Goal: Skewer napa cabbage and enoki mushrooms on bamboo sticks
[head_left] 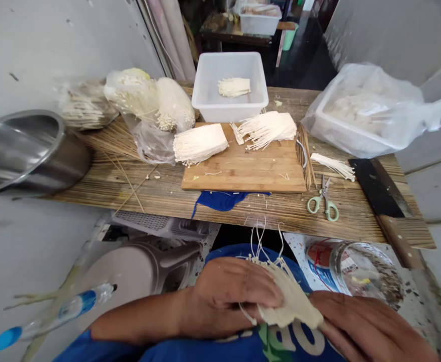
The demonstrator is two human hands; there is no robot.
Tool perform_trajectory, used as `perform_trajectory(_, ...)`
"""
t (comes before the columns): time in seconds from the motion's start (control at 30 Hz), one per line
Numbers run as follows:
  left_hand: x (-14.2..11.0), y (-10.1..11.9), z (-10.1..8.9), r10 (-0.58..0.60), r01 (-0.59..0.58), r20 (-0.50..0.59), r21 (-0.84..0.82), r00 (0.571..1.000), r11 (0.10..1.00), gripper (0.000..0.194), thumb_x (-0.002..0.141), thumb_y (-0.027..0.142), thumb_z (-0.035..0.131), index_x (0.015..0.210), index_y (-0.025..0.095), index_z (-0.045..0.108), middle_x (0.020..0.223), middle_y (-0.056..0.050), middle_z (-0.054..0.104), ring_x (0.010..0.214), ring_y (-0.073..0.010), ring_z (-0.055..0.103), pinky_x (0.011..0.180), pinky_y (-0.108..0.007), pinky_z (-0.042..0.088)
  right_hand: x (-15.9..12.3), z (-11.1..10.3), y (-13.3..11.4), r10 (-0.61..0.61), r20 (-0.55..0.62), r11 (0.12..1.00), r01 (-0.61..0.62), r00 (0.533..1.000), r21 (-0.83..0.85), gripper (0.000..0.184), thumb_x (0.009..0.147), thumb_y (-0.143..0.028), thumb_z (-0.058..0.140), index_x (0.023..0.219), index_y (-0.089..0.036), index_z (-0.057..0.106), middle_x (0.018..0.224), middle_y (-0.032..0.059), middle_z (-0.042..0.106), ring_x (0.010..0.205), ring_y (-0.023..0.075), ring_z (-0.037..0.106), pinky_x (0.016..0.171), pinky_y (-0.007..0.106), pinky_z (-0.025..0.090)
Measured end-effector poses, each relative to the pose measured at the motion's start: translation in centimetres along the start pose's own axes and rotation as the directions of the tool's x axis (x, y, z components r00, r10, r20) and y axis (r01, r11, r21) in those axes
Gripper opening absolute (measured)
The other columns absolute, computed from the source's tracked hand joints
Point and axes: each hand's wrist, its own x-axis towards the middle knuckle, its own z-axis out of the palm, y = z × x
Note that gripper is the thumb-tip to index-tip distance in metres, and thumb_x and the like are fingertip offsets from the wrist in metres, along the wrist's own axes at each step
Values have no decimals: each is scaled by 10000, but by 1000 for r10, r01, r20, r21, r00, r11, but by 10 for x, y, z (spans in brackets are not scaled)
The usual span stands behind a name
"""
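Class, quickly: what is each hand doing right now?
Left hand: closed on the enoki mushroom bunch.
Right hand: holding the same bunch's base.

Bare forearms, blue shirt with pale lettering, bare hands

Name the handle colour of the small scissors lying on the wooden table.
Pale green handles on the small metal scissors, clearest in the head view.

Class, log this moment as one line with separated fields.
left hand: holds mushroom bunch | right hand: grips bunch's base | cutting board: two bunches | scissors: idle
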Motion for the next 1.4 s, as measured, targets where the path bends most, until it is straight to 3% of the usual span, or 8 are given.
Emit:
perform_trajectory(0.13,2,-4,5,-29,30,-33,24,999,999,197,846,156,600,1028,107,658,965,-151,737,945,-175,692,849,-257,551,25,-7,0,84,-53,985,-75,995,155,266,986,-229,359,953,-175,617,813,9,692,679,95,673,618,128,552)
perform_trajectory(0.23,2,-4,4,-128,131,-111,23,986,991,177,818,154,633,982,142,698,919,-105,752,854,-165,713,773,-246,577,35,-11,5,80,-101,980,-59,992,192,245,977,-234,381,987,-177,619,867,28,699,725,109,680,613,138,554)
perform_trajectory(0.4,2,-3,-2,-457,444,-188,-112,869,889,152,797,231,653,854,132,752,788,-69,759,640,-147,699,576,-199,563,31,-21,22,62,53,967,-73,997,245,270,949,-217,428,1135,-218,623,874,29,705,729,125,684,626,179,558)
perform_trajectory(0.5,1,-3,-2,-546,523,-179,-159,819,837,164,763,248,681,829,123,762,688,-58,747,528,-122,656,474,-163,504,25,-22,26,74,78,926,-98,994,364,263,949,-209,426,1116,-213,630,791,23,690,647,113,666,571,159,529)
perform_trajectory(0.83,-1,0,13,-582,501,-128,-384,803,776,152,734,209,706,863,157,767,835,-92,754,730,-199,719,618,-245,578,21,-17,19,119,117,889,-159,986,429,249,960,-252,417,996,-201,657,681,8,627,582,107,622,522,155,499)
perform_trajectory(0.97,2,-1,13,-586,515,-133,-350,799,782,168,734,223,705,877,158,766,813,-89,755,699,-185,713,607,-230,566,20,-16,19,155,149,861,-208,977,465,231,955,-249,431,991,-204,655,718,14,633,607,113,620,539,168,499)
perform_trajectory(1.17,5,-5,4,-586,549,-176,-220,791,806,200,701,229,738,898,245,767,631,7,727,477,-59,570,455,-118,415,22,-17,28,217,293,823,-336,931,457,222,956,-241,428,990,-222,647,764,20,640,649,122,600,569,196,474)
perform_trajectory(1.4,9,2,4,-641,609,-120,-222,758,761,216,759,318,673,880,173,777,690,-70,732,562,-124,600,517,-193,440,25,-16,29,209,346,802,-363,915,474,218,970,-248,408,948,-208,621,720,4,570,637,112,541,550,223,388)
